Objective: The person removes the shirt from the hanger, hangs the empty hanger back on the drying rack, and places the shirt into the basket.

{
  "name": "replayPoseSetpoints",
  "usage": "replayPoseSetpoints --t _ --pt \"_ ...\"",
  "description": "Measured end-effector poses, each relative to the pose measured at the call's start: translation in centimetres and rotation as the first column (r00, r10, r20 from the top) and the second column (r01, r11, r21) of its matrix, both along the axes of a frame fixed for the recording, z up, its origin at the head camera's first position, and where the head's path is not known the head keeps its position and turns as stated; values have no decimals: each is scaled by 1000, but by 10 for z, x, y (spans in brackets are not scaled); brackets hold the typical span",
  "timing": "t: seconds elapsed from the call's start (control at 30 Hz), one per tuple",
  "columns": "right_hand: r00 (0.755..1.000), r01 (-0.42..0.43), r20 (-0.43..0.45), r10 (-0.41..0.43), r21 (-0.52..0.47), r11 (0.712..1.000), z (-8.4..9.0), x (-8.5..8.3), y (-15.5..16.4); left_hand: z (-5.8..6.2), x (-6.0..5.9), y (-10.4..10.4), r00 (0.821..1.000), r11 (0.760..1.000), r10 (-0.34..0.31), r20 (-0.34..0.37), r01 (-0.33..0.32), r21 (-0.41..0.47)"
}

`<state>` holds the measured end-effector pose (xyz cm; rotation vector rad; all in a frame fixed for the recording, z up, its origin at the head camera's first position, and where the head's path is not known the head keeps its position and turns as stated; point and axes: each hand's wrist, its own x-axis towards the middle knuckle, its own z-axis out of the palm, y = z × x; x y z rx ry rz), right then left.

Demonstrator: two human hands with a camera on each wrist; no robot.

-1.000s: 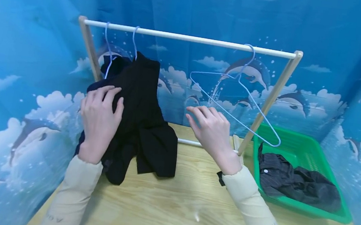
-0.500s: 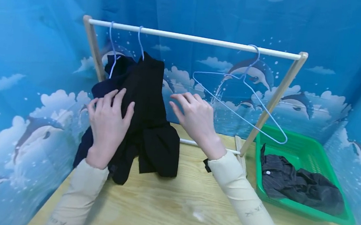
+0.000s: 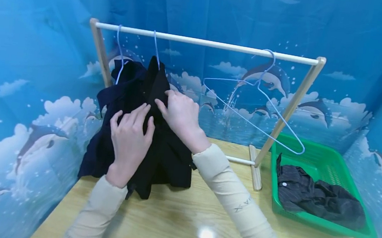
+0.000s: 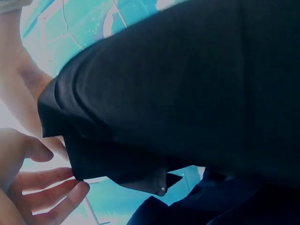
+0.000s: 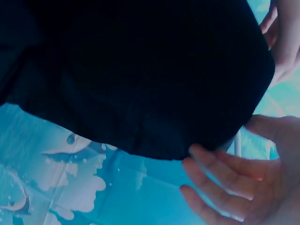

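Moved since the earlier head frames: the right hand (image 3: 181,114) has crossed from mid-frame onto the black garment (image 3: 172,156), and the left hand (image 3: 130,137) has shifted rightward over it. The second blue hanger (image 3: 156,44) from the left now sits further right along the bar, with the cloth beneath it turned and narrowed.

Head view: I find the black garment left of centre, suspended below the rack (image 3: 206,43), its lower end reaching the wooden table (image 3: 171,226). Dark navy cloth (image 3: 98,159) hangs just beside it on the left, under another blue hanger (image 3: 118,40). Both my hands touch the black garment at centre-left, near each other. A bare blue hanger (image 3: 259,81) hangs right of centre. At lower right I note a green basket (image 3: 334,161) with a dark pinstriped garment (image 3: 316,196) lying inside.

Left wrist view: black cloth spans the upper and right parts of the frame. At lower left, the left hand's thumb and fingers stand apart, the fingers extended, with a fingertip at the cloth's corner. A small round fastener (image 4: 162,191) shows at the bottom centre.

Right wrist view: black cloth fills the upper frame. At lower right, the right hand's fingers are spread and its thumb stands apart from them, both meeting the cloth's edge; I cannot tell whether the cloth is pinched. Part of the left hand shows at upper right.
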<state>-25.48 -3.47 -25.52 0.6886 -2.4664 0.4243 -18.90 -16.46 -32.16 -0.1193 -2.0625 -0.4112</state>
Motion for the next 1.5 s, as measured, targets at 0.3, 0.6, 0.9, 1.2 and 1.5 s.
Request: replayPoseSetpoints --t 0.3,0.6,0.9,1.2,1.5 --pt "990 58 129 -58 5 998 -10 -1 -9 -9 0 4 999 1000 -11 34 11 6" --pt "996 78 -38 -81 -70 994 -21 -5 2 -10 -2 3 1000 1000 -17 14 17 3" --pt "996 -11 -89 -11 -239 971 -9 1 37 -9 -6 -2 1000 999 -31 -7 31 21" --pt "978 -97 -204 31 -323 941 -25 5 88 -7 -11 -6 997 997 -73 -2 73 2" --pt "982 -58 -189 -12 -360 931 -49 11 144 2 -31 -14 978 977 -209 -8 209 31"
